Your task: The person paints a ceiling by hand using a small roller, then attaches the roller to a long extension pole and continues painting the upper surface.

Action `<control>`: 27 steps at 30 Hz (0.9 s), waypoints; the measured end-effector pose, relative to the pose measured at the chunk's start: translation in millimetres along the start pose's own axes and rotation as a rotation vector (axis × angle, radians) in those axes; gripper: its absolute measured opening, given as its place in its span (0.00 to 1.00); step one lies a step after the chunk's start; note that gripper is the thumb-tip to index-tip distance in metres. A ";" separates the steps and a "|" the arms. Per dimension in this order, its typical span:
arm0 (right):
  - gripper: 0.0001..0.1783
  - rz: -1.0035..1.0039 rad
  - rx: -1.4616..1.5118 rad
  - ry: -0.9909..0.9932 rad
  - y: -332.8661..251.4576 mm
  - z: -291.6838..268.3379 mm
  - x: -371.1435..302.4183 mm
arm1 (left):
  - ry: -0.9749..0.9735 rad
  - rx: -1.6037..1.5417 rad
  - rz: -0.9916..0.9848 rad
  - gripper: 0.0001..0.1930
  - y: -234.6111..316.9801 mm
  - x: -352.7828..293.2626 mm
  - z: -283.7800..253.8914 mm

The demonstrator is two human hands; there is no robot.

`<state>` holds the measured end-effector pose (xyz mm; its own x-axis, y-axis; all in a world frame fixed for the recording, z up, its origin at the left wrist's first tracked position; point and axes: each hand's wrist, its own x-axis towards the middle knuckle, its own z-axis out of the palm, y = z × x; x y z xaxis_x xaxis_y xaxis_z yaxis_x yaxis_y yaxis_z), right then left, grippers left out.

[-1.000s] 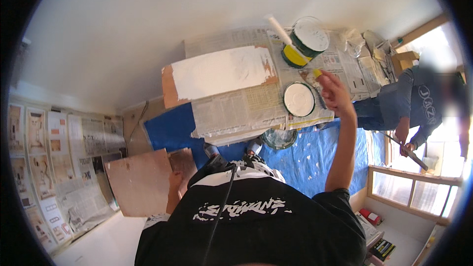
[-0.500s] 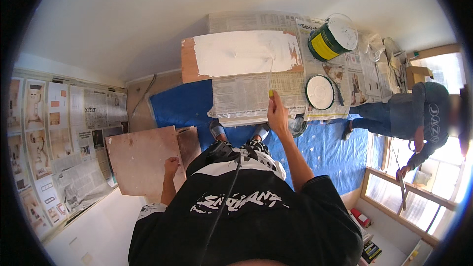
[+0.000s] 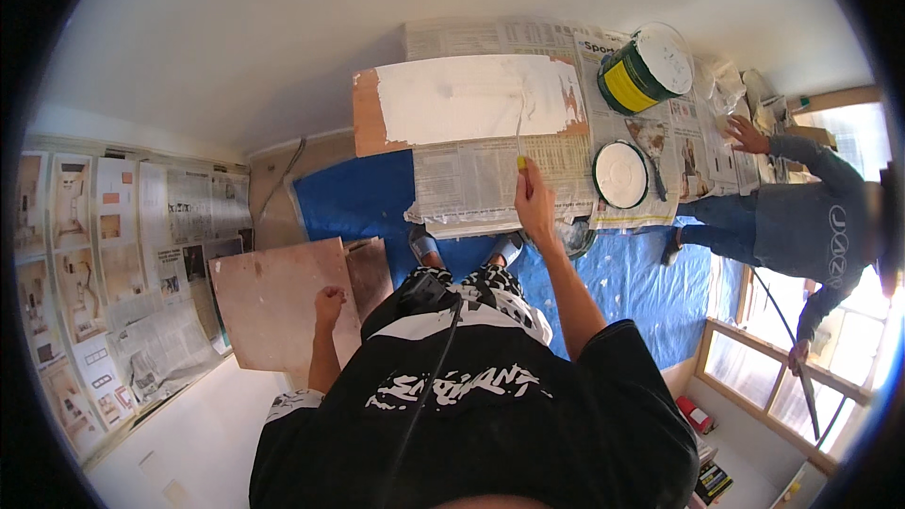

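Note:
My right hand (image 3: 535, 207) is wrapped round the yellow-tipped handle (image 3: 521, 162) of a paint roller. Its thin metal rod (image 3: 519, 130) reaches over a board (image 3: 443, 104) coated mostly in white paint, with bare brown wood at the left end and ragged patches at the right. The white roller head blends into the wet paint and is hard to make out. At my left side, my left hand (image 3: 330, 303) hangs with curled fingers, nothing visible in it, above a brown wooden panel (image 3: 273, 302).
Newspaper (image 3: 471, 184) lies under the board. To its right stand a green and yellow paint bucket (image 3: 630, 85), a round white-painted lid (image 3: 619, 174) and a paintbrush (image 3: 657, 179). Blue sheeting (image 3: 641, 292) covers the floor. Another person (image 3: 801, 221) works at the right, near wooden window frames (image 3: 754, 358).
My right hand and the roller have shifted slightly up the picture. The person on the right has stretched a hand toward the newspaper-covered table, while the other hand still holds a long dark strip.

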<state>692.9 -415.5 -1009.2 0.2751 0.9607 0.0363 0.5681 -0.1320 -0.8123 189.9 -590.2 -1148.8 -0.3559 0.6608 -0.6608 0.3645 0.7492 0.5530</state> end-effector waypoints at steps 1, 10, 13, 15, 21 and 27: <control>0.21 0.007 0.015 -0.005 3.8 -3.0 -13.7 | 0.000 -0.015 -0.015 0.11 1.0 -4.1 3.8; 0.22 0.032 -0.028 -0.006 16.6 6.2 -7.0 | -0.069 0.015 -0.122 0.11 -39.9 -14.6 30.8; 0.21 -0.108 0.053 0.083 10.7 12.8 38.0 | -0.056 0.011 -0.105 0.11 -32.8 -13.0 30.7; 0.21 -0.071 0.091 0.060 6.4 4.3 37.5 | -0.037 0.040 -0.089 0.11 -21.8 -12.9 32.1; 0.22 0.069 0.052 -0.028 1.2 -30.5 -29.7 | -0.019 -0.010 -0.023 0.11 -9.6 -11.9 44.8; 0.21 -0.008 0.079 0.068 12.3 -0.8 -2.0 | -0.039 0.003 -0.011 0.10 -18.2 -14.8 50.1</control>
<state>700.0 -419.3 -1018.8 0.3245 0.9425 0.0801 0.5086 -0.1025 -0.8549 231.7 -615.8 -1174.5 -0.3258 0.6506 -0.6860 0.3638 0.7560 0.5442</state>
